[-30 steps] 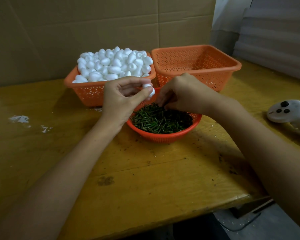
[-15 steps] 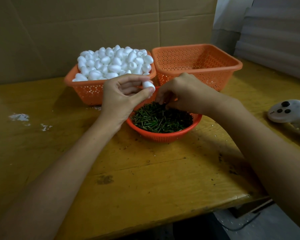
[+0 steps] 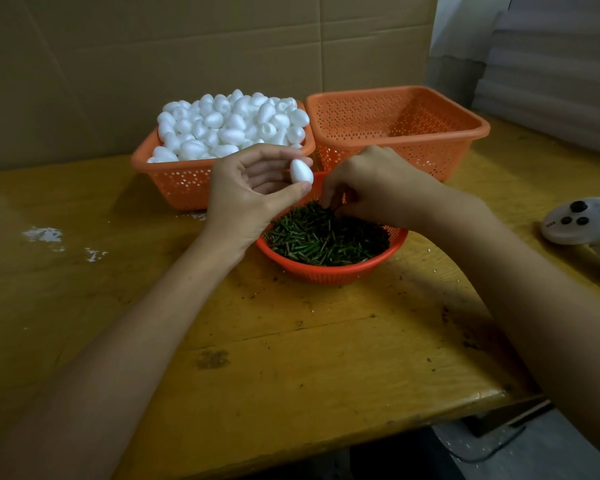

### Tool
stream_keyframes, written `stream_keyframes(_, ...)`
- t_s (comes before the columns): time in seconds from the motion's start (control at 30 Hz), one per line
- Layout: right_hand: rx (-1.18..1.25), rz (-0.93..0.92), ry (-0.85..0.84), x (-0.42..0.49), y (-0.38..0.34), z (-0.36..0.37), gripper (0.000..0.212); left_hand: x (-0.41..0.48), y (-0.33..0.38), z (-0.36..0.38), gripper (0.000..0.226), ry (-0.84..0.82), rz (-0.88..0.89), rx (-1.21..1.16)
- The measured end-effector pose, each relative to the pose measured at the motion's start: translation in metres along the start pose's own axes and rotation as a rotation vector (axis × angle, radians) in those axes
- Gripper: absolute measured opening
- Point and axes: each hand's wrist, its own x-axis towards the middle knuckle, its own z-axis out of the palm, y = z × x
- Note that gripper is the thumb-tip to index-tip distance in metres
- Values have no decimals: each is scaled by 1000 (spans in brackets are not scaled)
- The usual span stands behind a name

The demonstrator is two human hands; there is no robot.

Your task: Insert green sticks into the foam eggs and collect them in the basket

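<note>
Hands are held close together above the round basket (image 3: 329, 273), which is set mid-desk (image 3: 291, 358), likely so that the green sticks (image 3: 326, 237) heaped in it can be reached without stretching. A foam egg (image 3: 301, 172) is pinched between thumb and fingertips of the left hand (image 3: 250, 195) and raised, apparently to be offered for a stick. At 3 o'clock of the egg, just beside it, the right hand (image 3: 374, 185) is dipped with curled fingers into the sticks; whether one is gripped cannot be told. Farther off, the heaped egg basket (image 3: 181, 183) is kept at 11 o'clock, and the collecting basket (image 3: 399, 140) at 1 o'clock, with no eggs seen inside.
</note>
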Motion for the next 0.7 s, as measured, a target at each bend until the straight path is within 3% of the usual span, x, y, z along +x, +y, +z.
stream_keyframes(0.7,-35,-76,12,-1,0,3,25,-1,4,0,51,-28,19,48)
